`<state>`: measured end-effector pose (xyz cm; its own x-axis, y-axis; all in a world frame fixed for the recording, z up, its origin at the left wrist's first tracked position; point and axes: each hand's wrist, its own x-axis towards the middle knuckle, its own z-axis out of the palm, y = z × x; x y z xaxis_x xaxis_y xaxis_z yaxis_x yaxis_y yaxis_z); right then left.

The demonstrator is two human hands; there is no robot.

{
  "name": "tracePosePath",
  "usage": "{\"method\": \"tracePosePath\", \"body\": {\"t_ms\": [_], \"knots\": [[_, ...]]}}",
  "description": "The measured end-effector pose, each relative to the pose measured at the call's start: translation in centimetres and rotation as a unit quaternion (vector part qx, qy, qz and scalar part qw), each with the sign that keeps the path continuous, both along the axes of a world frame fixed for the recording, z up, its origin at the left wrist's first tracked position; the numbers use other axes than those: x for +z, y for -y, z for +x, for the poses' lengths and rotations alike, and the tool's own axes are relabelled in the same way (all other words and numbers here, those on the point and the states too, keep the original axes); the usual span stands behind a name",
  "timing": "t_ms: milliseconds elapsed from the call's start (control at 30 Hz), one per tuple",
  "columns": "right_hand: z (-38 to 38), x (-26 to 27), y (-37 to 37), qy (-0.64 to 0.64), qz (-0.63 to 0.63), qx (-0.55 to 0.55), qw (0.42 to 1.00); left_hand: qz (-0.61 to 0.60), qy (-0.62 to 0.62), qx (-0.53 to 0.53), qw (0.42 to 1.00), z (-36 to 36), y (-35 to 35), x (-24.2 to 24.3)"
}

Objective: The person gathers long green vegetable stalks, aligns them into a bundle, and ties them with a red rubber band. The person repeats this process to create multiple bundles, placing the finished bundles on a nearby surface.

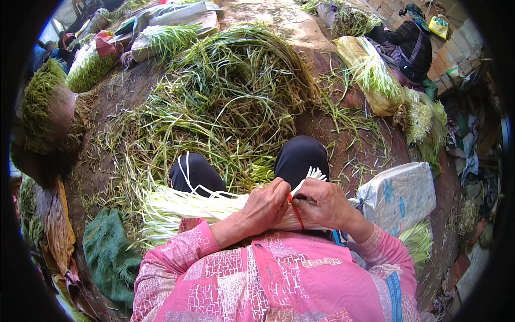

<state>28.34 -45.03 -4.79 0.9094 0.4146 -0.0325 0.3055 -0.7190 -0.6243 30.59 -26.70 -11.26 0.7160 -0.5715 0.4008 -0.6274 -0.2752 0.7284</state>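
Observation:
Across my lap lies a thick bundle of long, pale blanched stalks (193,209), like garlic chives. Their loose yellow-green ends spread to the left, and the white ends (316,175) stick out beyond my right hand. A red tie (297,216) runs around the bundle near those white ends. My left hand (267,205) pinches the tie from the left, its fingers curled in. Close beside it, my right hand (324,201) grips the tie between thumb and fingers. The fingers hide the point where the tie's ends meet.
A large heap of green and withered leaves (241,88) lies beyond my knees. To the right is a white printed sack (398,197); at left, a green cloth (110,253). Another person (408,48) sits at upper right beside pale stalks (374,70) on a yellow sack.

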Motion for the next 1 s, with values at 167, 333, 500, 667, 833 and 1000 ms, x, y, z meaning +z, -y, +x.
{"method": "tracePosePath", "body": {"t_ms": [167, 333, 500, 667, 833, 1000], "knots": [[0.2, 0.1, -0.4, -0.006, 0.006, -0.018, 1.000, 0.000, 0.045, 0.003, 0.999, 0.0, -0.2, 0.5], [0.4, 0.2, -0.5, 0.017, -0.024, 0.004, 1.000, -0.012, 0.140, -0.009, 0.990, 0.2, -0.3, 0.7], [0.1, -0.1, -0.7, 0.058, -0.021, -0.001, 0.998, 0.024, 0.071, -0.012, 0.997, -0.3, -1.0, 1.3], [0.0, -0.2, -0.9, 0.136, 0.026, -0.028, 0.990, 0.186, 0.034, 0.004, 0.982, -2.1, -1.0, 2.0], [-0.5, 0.9, -1.1, 0.185, 0.034, -0.024, 0.982, 0.263, -0.074, -0.028, 0.962, -1.5, -0.2, 1.6], [-3.1, 1.5, -2.5, 0.232, 0.022, 0.075, 0.970, 0.237, -0.084, -0.041, 0.967, -0.6, 0.1, 0.6]]}}
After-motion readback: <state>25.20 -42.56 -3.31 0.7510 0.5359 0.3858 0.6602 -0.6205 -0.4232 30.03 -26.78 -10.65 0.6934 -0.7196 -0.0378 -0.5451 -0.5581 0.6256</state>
